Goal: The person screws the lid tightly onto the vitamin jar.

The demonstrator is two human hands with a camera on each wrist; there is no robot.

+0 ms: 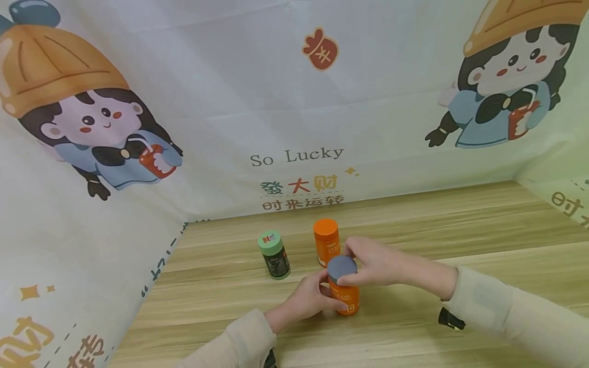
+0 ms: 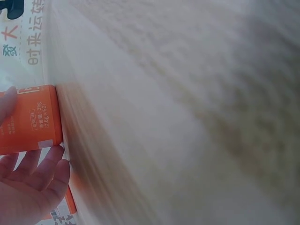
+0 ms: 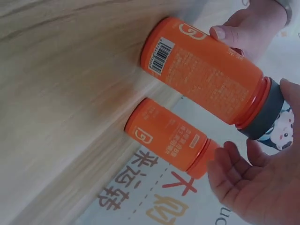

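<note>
An orange bottle (image 1: 345, 300) with a grey-blue cap (image 1: 342, 269) stands on the wooden table. My left hand (image 1: 307, 297) holds the bottle's body, its thumb across the front and its fingers on the other side. At the top, my right hand (image 1: 375, 261) has its thumb on the cap and its fingers curved round the far side. In the right wrist view the dark cap (image 3: 266, 110) sits on the bottle's neck, by the right hand (image 3: 267, 187). The left wrist view shows the left hand (image 2: 33, 187) against the orange label (image 2: 30, 119).
Just behind the held bottle stands a second orange bottle (image 1: 327, 244) with an orange cap. Left of it is a dark bottle (image 1: 277, 263) with a green cap. A printed cloth (image 1: 221, 133) hangs along the back and sides of the table (image 1: 207, 291).
</note>
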